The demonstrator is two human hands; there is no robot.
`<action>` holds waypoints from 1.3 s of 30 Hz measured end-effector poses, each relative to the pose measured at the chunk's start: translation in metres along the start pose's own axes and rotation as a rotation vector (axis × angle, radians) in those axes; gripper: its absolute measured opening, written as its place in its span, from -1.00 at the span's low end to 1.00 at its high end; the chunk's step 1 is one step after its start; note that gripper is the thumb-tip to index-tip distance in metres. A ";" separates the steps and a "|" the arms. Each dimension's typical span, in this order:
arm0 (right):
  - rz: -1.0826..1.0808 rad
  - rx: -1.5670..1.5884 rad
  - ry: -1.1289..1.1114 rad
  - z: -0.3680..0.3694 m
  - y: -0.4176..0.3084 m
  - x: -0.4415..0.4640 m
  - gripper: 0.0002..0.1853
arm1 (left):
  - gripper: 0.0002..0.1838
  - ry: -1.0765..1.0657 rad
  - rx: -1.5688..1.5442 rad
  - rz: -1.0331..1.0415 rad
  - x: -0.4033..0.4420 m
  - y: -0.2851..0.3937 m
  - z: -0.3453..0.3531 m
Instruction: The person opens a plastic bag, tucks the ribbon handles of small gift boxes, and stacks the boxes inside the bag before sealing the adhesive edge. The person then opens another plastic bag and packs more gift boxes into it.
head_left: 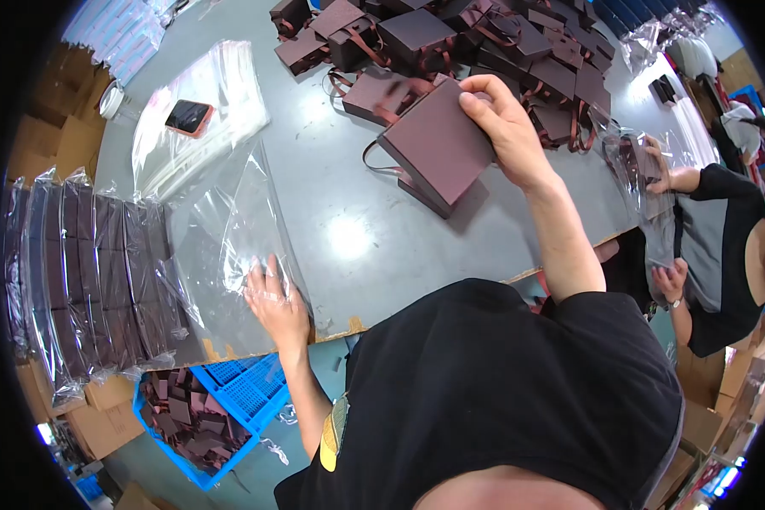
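One clear bag lies on the counter. The left hand touches its near end, fingers spread. To the right, one brown box sticks out left from the right hand, which grips its edge, thumb on top, arm stretched forward. Behind lies a big pile of boxes, too many to count.

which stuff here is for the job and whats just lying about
Likely part of the job:
brown box in the right hand
clear bag at the left hand
pile of brown boxes
bagged boxes
stack of clear plastic

Apparently just lying about:
phone
whitish round item
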State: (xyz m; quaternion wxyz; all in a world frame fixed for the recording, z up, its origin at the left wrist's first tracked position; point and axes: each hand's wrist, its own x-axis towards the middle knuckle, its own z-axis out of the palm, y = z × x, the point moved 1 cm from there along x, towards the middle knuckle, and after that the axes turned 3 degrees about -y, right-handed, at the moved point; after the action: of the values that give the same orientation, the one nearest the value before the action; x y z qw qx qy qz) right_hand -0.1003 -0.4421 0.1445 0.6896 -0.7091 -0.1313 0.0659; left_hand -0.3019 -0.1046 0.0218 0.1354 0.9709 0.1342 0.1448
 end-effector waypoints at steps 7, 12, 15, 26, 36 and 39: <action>-0.162 -0.873 0.073 0.003 0.046 -0.007 -0.60 | -0.41 -0.013 -0.010 -0.007 -0.001 -0.002 0.001; -0.196 -1.051 0.097 0.030 0.032 -0.049 -0.26 | -0.32 -0.095 -0.013 -0.029 0.004 0.015 -0.016; -0.107 -1.125 0.075 0.047 0.040 -0.060 -0.19 | -0.24 -0.225 0.090 0.001 0.011 0.033 -0.039; -0.204 -0.942 -0.080 0.014 0.048 -0.065 -0.20 | -0.44 -0.350 0.318 0.176 0.042 0.056 -0.032; -0.220 -0.858 0.130 0.031 0.062 -0.071 -0.11 | -0.40 -0.327 0.095 0.118 0.039 0.063 -0.035; -0.223 -0.904 0.130 0.033 0.069 -0.071 -0.11 | -0.36 -0.266 0.044 0.131 0.032 0.056 -0.037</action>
State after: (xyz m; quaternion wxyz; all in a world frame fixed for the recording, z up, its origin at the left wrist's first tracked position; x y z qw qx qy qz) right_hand -0.1705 -0.4307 0.0681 0.3212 -0.9226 -0.1789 -0.1171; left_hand -0.2717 -0.1384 0.0805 0.1209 0.9909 0.0547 0.0203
